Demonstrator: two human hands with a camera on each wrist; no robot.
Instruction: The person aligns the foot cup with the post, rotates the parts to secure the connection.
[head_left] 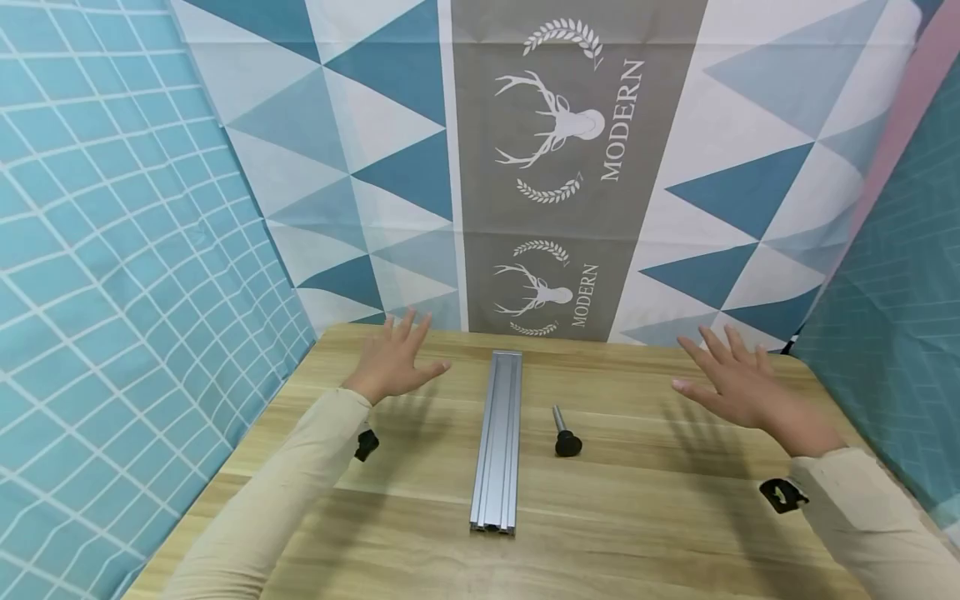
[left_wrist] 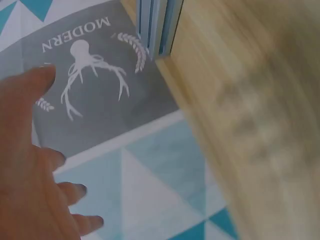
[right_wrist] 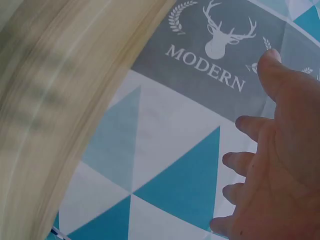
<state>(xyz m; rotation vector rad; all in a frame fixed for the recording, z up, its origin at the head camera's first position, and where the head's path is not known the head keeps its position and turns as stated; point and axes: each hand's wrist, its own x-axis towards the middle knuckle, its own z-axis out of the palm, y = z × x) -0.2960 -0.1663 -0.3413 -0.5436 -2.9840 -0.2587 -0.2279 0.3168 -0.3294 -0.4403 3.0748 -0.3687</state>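
A silver aluminium extrusion bar (head_left: 498, 442) lies lengthwise on the wooden table, its slotted end toward me. Just right of it is a black-headed knob bolt (head_left: 567, 443), its metal shank pointing away. My left hand (head_left: 393, 358) is raised over the table left of the bar, fingers spread and holding nothing. Over on the right, well beyond the bolt, my right hand (head_left: 731, 379) is also raised with spread fingers and a bare palm. In the left wrist view the far end of the bar (left_wrist: 156, 25) shows near the table edge.
The wooden table (head_left: 637, 517) ends at a patterned cloth backdrop (head_left: 405, 167) with triangles and deer heads. A blue grid-patterned cloth (head_left: 112, 250) hangs along the left side, and a teal cloth (head_left: 900, 292) on the right. Both wrists carry small black devices.
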